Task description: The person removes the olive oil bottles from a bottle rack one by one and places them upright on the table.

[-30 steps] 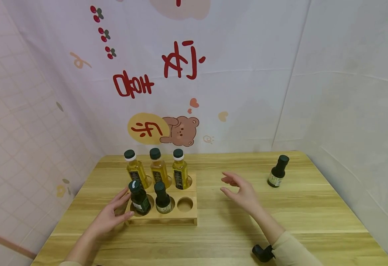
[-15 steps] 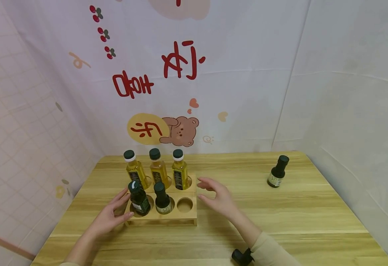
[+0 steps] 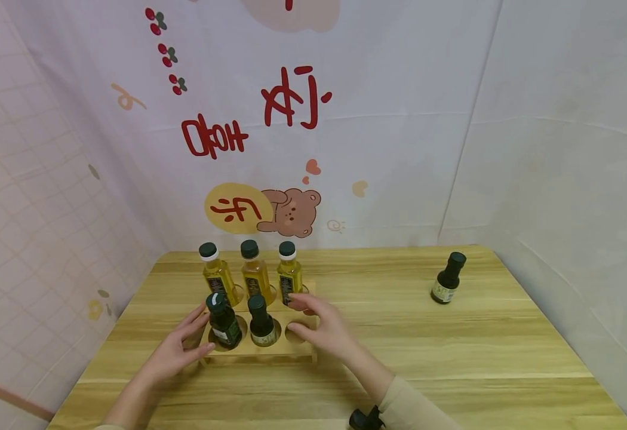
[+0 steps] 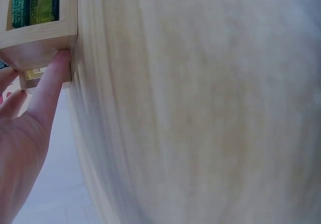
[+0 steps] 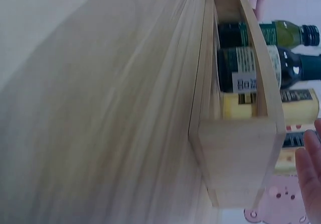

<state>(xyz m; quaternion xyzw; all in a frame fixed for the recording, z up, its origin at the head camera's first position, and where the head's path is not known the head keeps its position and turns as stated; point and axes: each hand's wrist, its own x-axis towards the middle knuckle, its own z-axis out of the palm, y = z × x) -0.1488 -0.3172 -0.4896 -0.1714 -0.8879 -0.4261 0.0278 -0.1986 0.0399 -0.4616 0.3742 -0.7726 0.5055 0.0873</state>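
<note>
A two-tier wooden bottle rack (image 3: pixel 304 347) stands on the left half of the table. In its front row sit two dark green bottles, one at the left (image 3: pixel 226 327) and one in the middle (image 3: pixel 263 330); the front right hole holds no bottle. My left hand (image 3: pixel 172 352) rests against the rack's left end, a finger touching the wood (image 4: pixel 31 53) in the left wrist view. Over the front right hole hovers my right hand (image 3: pixel 326 327), thumb and fingers spread apart and holding nothing. In the right wrist view, its fingertips (image 5: pixel 307 158) show beside the rack.
Three yellow oil bottles with dark caps, such as the middle one (image 3: pixel 256 282), fill the back tier. Another dark bottle (image 3: pixel 445 283) stands alone at the table's right. A printed cloth (image 3: pixel 399 149) hangs behind the table. A black device (image 3: pixel 366 419) is at my right wrist.
My right hand has moved left across the table, from beside the rack to over its front right hole. The left hand and the bottles have stayed in place.
</note>
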